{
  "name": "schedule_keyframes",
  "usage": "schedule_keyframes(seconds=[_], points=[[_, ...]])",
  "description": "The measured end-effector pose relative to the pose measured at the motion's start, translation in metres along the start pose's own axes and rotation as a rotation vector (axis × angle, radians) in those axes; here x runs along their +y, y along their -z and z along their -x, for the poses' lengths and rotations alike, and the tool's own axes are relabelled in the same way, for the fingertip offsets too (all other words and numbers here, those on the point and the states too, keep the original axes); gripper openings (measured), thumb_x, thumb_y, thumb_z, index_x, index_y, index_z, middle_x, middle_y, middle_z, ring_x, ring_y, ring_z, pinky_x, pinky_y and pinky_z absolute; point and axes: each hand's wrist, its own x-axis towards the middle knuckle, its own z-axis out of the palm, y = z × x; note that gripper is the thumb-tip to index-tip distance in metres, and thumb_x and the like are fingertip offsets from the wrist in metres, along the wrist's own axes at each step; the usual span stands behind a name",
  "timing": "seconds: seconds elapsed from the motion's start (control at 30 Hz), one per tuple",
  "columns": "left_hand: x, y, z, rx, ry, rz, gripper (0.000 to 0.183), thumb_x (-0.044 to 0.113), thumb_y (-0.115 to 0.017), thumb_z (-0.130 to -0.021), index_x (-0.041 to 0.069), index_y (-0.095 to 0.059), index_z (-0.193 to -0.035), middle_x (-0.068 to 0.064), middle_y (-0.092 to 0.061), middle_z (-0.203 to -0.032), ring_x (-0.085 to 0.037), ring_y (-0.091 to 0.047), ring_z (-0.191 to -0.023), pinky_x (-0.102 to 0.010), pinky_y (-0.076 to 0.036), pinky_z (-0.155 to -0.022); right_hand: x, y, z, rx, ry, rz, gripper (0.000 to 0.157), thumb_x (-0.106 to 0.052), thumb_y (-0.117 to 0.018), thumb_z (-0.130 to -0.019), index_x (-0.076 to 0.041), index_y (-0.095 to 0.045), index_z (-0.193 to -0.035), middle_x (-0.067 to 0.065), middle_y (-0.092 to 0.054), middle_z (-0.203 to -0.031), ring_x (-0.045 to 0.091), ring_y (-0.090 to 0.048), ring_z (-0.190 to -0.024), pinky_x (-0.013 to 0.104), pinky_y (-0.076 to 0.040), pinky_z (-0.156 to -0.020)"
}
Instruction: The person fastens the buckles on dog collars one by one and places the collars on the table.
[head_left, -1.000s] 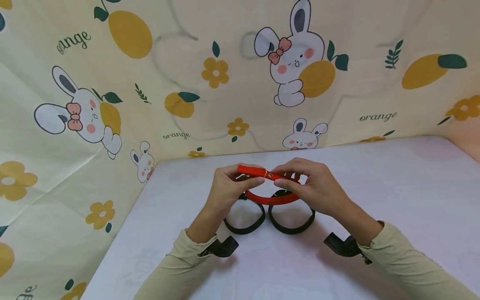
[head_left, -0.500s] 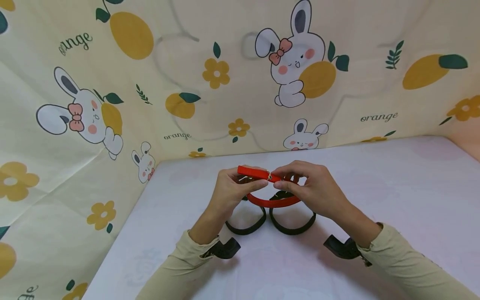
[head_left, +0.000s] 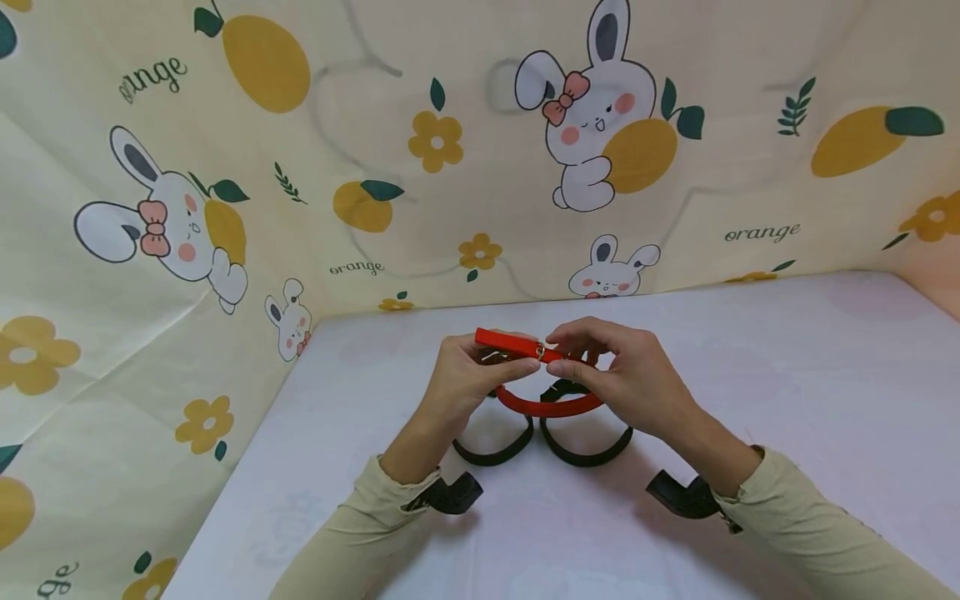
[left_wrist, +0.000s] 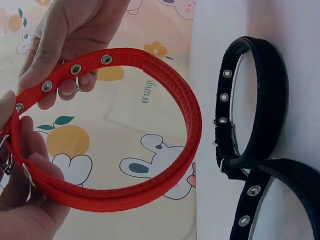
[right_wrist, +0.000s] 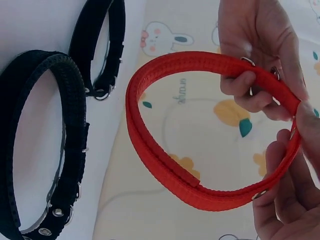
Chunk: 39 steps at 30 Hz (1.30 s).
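Between my hands a red collar (head_left: 551, 408) is held up as a loop, with metal eyelets along its strap. In the head view my left hand (head_left: 468, 375) pinches its buckle end, thumb in front and fingers behind. My right hand (head_left: 622, 367) pinches the strap just right of the buckle (head_left: 540, 351). The left wrist view has a metal ring and buckle beside the left fingers (left_wrist: 37, 172), and several eyelets (left_wrist: 76, 69) on the strap near the right hand. Part of the buckle is hidden by the fingers.
Two black collars, a left one (head_left: 491, 460) and a right one (head_left: 585, 461), stand as loops side by side on the white table (head_left: 337, 517) below the hands. A cloth printed with rabbits and oranges (head_left: 450, 75) hangs behind and at the left.
A second ago an eyelet showed right of the buckle; now the buckle sits over that spot. The left hand has shifted slightly right, closer to the right hand. Both keep their hold.
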Motion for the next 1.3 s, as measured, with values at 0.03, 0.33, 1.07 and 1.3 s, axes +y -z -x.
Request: schedule_keyframes(seconds=[0.03, 0.33, 1.07, 1.3], points=[[0.0002, -0.0001, 0.0000, 0.002, 0.000, 0.000, 0.027, 0.008, -0.079, -0.084, 0.003, -0.075, -0.110, -0.006, -0.076, -0.098, -0.020, -0.068, -0.096, -0.034, -0.051, -0.081, 0.0002, -0.0001, 0.0001, -0.001, 0.009, -0.005, 0.031, -0.018, -0.080, -0.084, -0.022, -0.072, -0.113, -0.009, -0.072, -0.089, 0.009, -0.059, -0.078, 0.025, -0.050, -0.062], [0.0005, -0.0002, -0.0006, -0.005, -0.005, -0.005, 0.025, 0.009, -0.079, -0.084, 0.002, -0.075, -0.109, -0.008, -0.076, -0.098, -0.021, -0.066, -0.099, -0.034, -0.054, -0.080, 0.0022, -0.0015, -0.0001, -0.009, 0.107, -0.022, 0.029, -0.012, -0.078, -0.085, -0.026, -0.072, -0.110, -0.015, -0.065, -0.096, 0.006, -0.054, -0.079, 0.023, -0.048, -0.064], [-0.0020, 0.0043, -0.0032, 0.026, -0.004, 0.066, 0.030, 0.002, -0.076, -0.085, 0.001, -0.070, -0.115, -0.001, -0.076, -0.095, -0.017, -0.072, -0.088, -0.032, -0.056, -0.082, 0.0004, 0.0053, -0.0018, 0.006, 0.046, 0.009, 0.017, -0.010, -0.071, -0.091, -0.017, -0.067, -0.106, -0.007, -0.065, -0.097, 0.008, -0.055, -0.087, 0.025, -0.049, -0.076], [-0.0018, 0.0005, -0.0016, 0.011, 0.010, 0.071, 0.030, 0.003, -0.077, -0.085, 0.001, -0.072, -0.114, -0.002, -0.075, -0.099, -0.017, -0.071, -0.090, -0.031, -0.058, -0.082, 0.0026, -0.0020, -0.0016, 0.054, 0.048, -0.021, 0.009, -0.017, -0.072, -0.092, -0.016, -0.064, -0.097, -0.007, -0.065, -0.095, 0.007, -0.059, -0.085, 0.026, -0.053, -0.078]])
